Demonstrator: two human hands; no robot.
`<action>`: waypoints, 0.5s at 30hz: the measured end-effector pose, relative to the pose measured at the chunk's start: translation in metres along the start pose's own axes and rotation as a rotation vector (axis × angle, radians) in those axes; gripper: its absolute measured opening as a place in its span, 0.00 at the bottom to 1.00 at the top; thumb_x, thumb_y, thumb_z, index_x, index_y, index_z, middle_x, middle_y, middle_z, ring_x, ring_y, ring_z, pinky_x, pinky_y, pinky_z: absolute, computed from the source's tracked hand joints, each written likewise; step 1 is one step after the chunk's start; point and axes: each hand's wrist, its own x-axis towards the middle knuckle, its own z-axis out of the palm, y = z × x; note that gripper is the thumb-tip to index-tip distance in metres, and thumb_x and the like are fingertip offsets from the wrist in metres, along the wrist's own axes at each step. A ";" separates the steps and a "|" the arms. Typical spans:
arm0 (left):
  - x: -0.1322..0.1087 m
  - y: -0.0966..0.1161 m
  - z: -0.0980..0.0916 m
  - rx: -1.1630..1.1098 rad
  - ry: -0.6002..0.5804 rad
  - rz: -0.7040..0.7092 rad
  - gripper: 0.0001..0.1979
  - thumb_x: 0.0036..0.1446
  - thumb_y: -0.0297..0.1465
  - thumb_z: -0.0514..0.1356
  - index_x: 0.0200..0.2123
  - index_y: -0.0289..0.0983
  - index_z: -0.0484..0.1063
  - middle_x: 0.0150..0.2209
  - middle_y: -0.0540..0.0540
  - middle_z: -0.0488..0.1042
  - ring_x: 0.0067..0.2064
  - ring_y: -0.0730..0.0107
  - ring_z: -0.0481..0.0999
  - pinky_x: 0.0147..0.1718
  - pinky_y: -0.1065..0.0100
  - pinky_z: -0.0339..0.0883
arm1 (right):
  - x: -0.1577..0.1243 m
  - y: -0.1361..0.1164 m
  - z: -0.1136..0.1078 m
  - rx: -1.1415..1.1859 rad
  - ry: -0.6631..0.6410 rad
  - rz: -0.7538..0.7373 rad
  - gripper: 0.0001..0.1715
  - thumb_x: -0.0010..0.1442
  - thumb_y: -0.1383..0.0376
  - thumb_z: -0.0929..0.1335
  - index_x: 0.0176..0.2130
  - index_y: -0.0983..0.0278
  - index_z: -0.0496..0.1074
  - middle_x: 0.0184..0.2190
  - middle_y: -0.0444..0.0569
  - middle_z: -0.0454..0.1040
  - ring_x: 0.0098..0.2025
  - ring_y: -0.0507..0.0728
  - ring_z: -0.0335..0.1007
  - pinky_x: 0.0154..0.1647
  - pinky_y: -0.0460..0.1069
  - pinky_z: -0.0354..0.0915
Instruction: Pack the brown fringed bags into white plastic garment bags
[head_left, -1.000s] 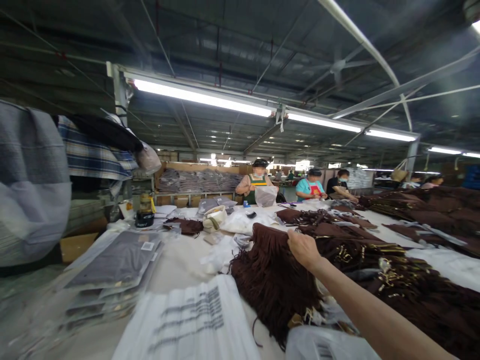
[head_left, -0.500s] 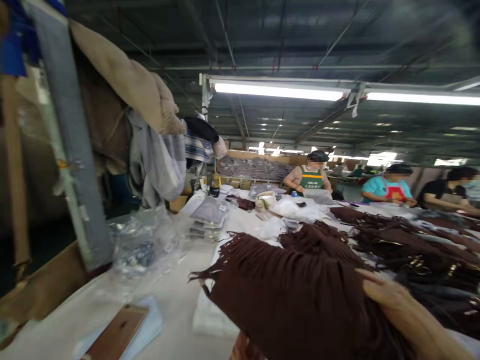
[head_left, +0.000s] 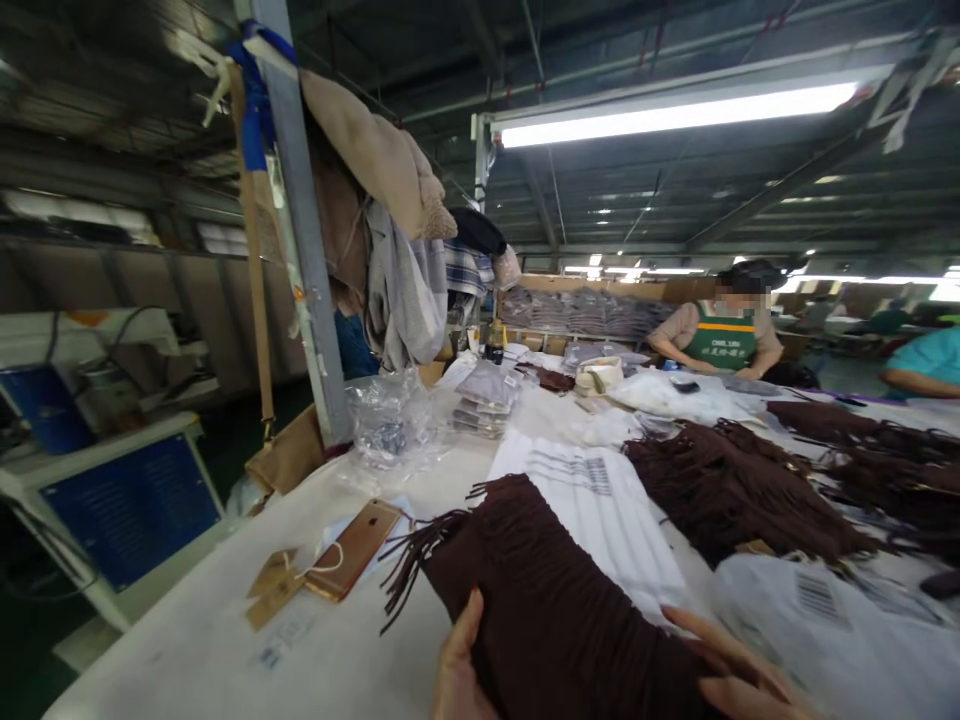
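A folded dark brown scarf with fringe at its left end is held low in front of me, over the table's near side. My left hand grips its near edge, thumb lying on top and the other fingers hidden beneath. On the right, my right hand holds the other end, with fingers along the cloth and part of the hand cut off by the frame. Beyond the scarf lies a white sheet with dark printed marks. More brown fringed scarves are heaped to the right.
A phone and brown cardboard tags lie at the left on the white table. Behind are crumpled clear plastic and stacked grey packets. A plastic bag with a barcode lies right. A co-worker stands across.
The view has swung left, bringing in the tags and more of the left side. The scarf sits lower, and my left thumb now shows on it. My right hand remains on its right part.
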 end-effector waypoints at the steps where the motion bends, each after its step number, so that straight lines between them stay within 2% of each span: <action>1: -0.002 0.003 0.006 -0.027 -0.040 -0.008 0.23 0.59 0.40 0.55 0.50 0.27 0.70 0.48 0.36 0.74 0.55 0.50 0.67 0.58 0.47 0.53 | 0.001 -0.003 0.004 0.032 -0.002 0.010 0.33 0.35 0.53 0.73 0.43 0.57 0.74 0.43 0.55 0.76 0.47 0.68 0.71 0.50 0.59 0.63; 4: -0.009 0.006 0.015 -0.075 -0.162 -0.059 0.25 0.56 0.40 0.58 0.51 0.28 0.69 0.48 0.36 0.74 0.55 0.49 0.67 0.59 0.48 0.52 | -0.006 -0.015 0.024 0.064 -0.069 -0.003 0.37 0.43 0.47 0.72 0.49 0.61 0.70 0.46 0.56 0.75 0.49 0.65 0.70 0.50 0.57 0.64; 7: -0.014 0.002 0.017 -0.109 -0.262 -0.128 0.31 0.49 0.43 0.63 0.53 0.32 0.67 0.49 0.38 0.73 0.55 0.47 0.68 0.58 0.48 0.53 | -0.021 -0.027 0.045 0.060 -0.260 -0.054 0.35 0.48 0.50 0.71 0.52 0.61 0.69 0.51 0.54 0.72 0.54 0.63 0.66 0.55 0.55 0.60; 10: -0.013 0.002 0.021 -0.123 -0.246 -0.163 0.31 0.46 0.40 0.67 0.52 0.33 0.68 0.49 0.37 0.74 0.53 0.46 0.70 0.57 0.48 0.55 | -0.030 -0.031 0.059 0.117 -0.375 -0.096 0.28 0.50 0.55 0.71 0.50 0.60 0.71 0.51 0.52 0.72 0.55 0.62 0.65 0.58 0.55 0.57; 13: -0.010 0.004 0.028 -0.119 -0.193 -0.246 0.26 0.47 0.39 0.66 0.46 0.28 0.72 0.45 0.35 0.76 0.51 0.46 0.72 0.56 0.49 0.58 | -0.026 -0.023 0.065 0.244 -0.324 -0.009 0.25 0.49 0.56 0.73 0.46 0.61 0.74 0.46 0.51 0.75 0.51 0.63 0.69 0.57 0.58 0.59; 15: -0.009 0.001 0.029 -0.088 -0.161 -0.214 0.22 0.45 0.36 0.67 0.42 0.28 0.74 0.42 0.35 0.77 0.50 0.47 0.73 0.56 0.51 0.59 | -0.021 -0.012 0.067 0.338 -0.237 0.066 0.21 0.47 0.59 0.74 0.42 0.62 0.76 0.42 0.51 0.78 0.48 0.63 0.72 0.55 0.58 0.61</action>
